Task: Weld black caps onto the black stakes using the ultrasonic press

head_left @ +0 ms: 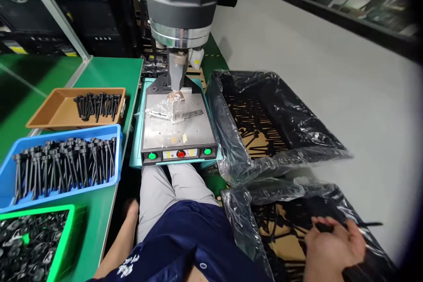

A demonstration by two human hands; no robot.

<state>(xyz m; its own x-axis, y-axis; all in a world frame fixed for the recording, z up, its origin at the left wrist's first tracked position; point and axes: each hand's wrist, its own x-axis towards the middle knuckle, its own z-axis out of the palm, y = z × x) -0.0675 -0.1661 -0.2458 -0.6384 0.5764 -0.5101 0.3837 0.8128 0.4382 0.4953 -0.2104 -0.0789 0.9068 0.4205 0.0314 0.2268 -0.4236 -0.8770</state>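
My right hand [335, 244] is over the near black bin [241, 216] at lower right, fingers curled and closed around a slim black rod-shaped part [373, 224] whose end juts out past my thumb. Similar dark parts [274, 224] lie on brown cardboard inside that bin. Down at my left side, beside the table edge, hangs my left hand [131, 209]; its fingers are hidden. Ahead of my lap stands a press machine with a metal plate [155, 134]. Its grey tool head [178, 70] points down at a clear fixture [178, 108], partly wrapped in plastic film.
On the green table [102, 72] at left stand a brown tray [56, 108] and a blue tray [117, 154] with black screw-like parts. A green bin [71, 224] holds small black pieces. Another film-lined bin [300, 114] stands against the white wall [297, 44]. The machine front has green and red buttons [180, 154].
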